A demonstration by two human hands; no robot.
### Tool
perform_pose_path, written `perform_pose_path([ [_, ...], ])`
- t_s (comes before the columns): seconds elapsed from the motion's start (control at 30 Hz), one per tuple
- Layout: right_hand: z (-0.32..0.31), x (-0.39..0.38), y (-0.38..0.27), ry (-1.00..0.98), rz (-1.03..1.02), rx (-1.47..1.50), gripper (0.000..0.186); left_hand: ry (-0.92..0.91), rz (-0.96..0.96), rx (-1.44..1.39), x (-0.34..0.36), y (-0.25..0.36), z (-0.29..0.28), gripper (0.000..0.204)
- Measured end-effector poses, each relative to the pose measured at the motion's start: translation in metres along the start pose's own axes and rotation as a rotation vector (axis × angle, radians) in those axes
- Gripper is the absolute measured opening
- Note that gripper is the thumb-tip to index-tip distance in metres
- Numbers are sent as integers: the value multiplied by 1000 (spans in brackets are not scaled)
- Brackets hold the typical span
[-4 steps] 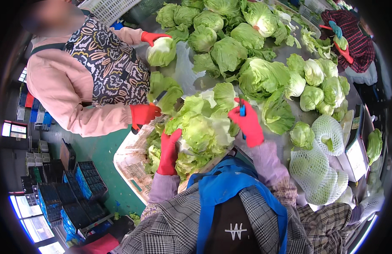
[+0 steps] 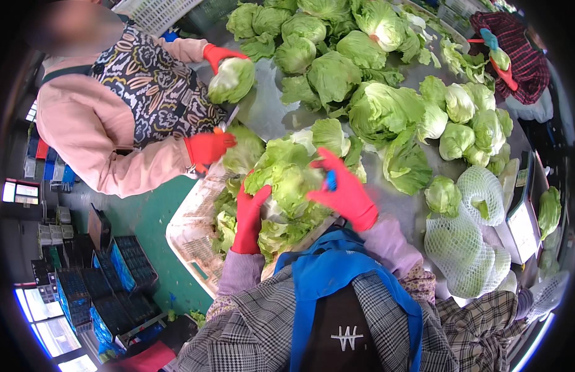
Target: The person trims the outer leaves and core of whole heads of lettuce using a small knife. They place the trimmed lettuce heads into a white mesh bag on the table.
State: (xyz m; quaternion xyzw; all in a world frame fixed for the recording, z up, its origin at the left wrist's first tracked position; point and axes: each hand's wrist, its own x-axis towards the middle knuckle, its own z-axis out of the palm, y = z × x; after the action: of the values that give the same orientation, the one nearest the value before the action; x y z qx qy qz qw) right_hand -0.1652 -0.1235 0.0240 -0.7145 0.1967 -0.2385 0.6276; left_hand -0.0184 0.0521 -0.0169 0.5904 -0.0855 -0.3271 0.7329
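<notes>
Left hand (image 2: pixel 250 217)'s loosely curled round a leafy lettuce (image 2: pixel 284 178) over the white crate (image 2: pixel 187 232), left of the tabletop (image 2: pixel 390 208); right hand (image 2: pixel 348 197)'s gripping a blue handle (image 2: pixel 331 180), thumb and finger spread.

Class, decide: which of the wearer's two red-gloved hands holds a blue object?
The right hand: the blue object shows in its grasp; the left hand only touches leafy green lettuce.

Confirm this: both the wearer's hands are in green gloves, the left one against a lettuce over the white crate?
Not quite: the gloves are red, not green, as the head view shows. The left hand is indeed against a lettuce over the white crate.
</notes>
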Motion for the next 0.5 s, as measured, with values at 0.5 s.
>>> perform_pose_path([
  [0.5,-16,-8,3,-10,74,-55,68,44,-48,4,-4,6,7,67],
])
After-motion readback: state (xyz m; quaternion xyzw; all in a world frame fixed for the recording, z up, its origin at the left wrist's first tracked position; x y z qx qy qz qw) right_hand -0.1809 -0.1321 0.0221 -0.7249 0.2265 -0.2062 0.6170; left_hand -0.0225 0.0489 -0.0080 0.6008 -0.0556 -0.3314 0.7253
